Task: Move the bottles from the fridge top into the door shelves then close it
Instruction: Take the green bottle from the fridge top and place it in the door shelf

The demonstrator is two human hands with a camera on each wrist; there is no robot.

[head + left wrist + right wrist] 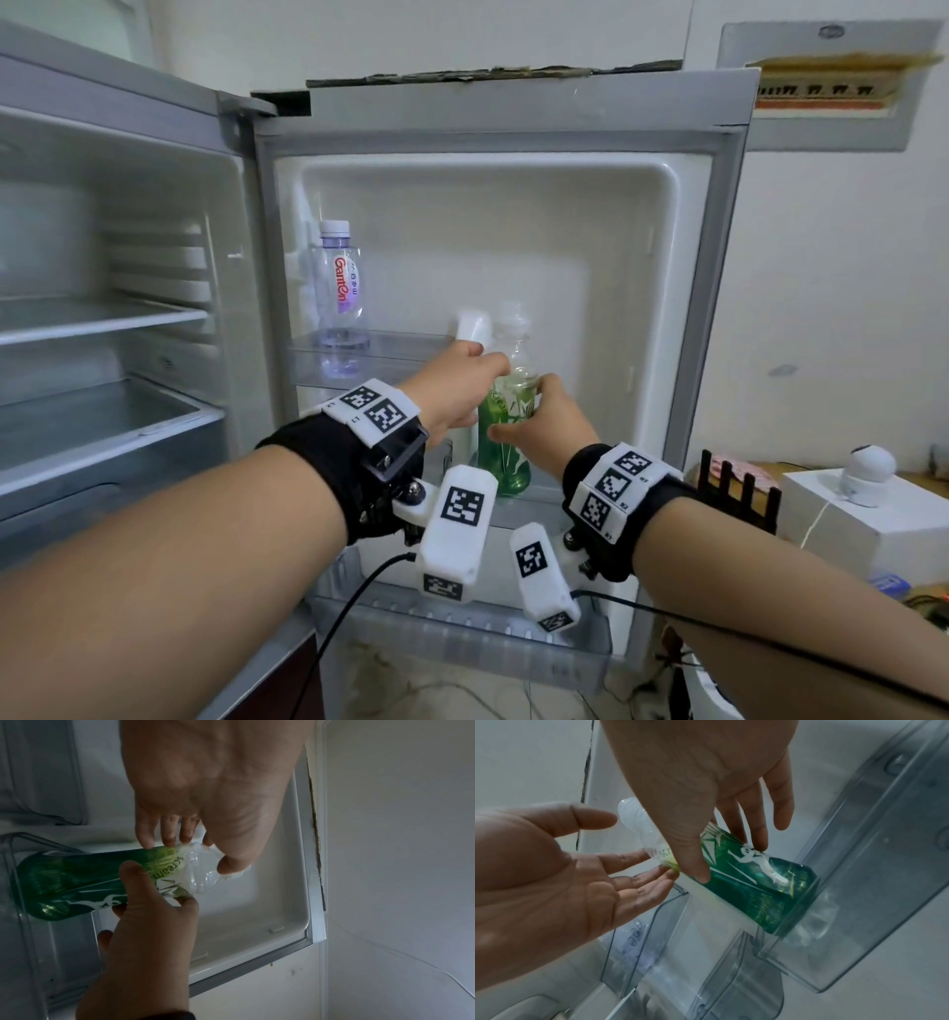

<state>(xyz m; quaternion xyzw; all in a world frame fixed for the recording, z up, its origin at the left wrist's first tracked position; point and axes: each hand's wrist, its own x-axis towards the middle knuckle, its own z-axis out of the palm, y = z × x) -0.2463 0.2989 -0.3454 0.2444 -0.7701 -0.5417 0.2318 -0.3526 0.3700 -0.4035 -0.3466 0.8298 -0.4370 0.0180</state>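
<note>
Green bottle sat at centre frame in the head view, base down in the middle door shelf, upright or nearly so. Thin clear plastic with a green printed sleeve and a bare ribbed neck; it looked empty or close to it, so probably very light, squashy under pressure and easy to tip. The smooth sleeve was likely a bit slippery; best hold judged to be the shoulder where the sleeve meets the clear neck, or the waist below it. Right hand had thumb and fingers curved round the sleeved body, a light wrap, not a squeeze. Left hand was up at the neck, fingers mostly straight with tips touching the sleeve's top edge and thumb near the cap, steadying more than gripping. A second bottle, the clear purple-tinted one, stood in the upper door shelf at left of centre; rigid-looking, white cap. Shelves were clear hard plastic with low front lips, door liner smooth white. Fridge door stood wide open.
</note>
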